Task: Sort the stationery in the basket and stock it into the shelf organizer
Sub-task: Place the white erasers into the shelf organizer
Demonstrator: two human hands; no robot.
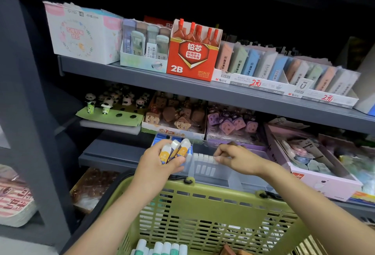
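The left hand grips a small bunch of erasers, white with yellow-and-blue sleeves, its fingers curled round their lower ends so the white tips fan upward above the knuckles. It holds them over the left end of a clear plastic shelf organizer, which sits at the front of the lower shelf, just behind the rim of the green basket. The right hand is just beside the left, over the organizer's middle compartment, where a row of white erasers stands on edge; its fingertips pinch the right end of that row, fingers bent down onto it. The basket is in front of both forearms, and at its near edge lie several white sticks with green bands. Directly behind the left hand is a blue box. Farther back on the same shelf are trays of panda figures, brown novelty erasers and purple ones. On the shelf above stands a red 2B lead box.
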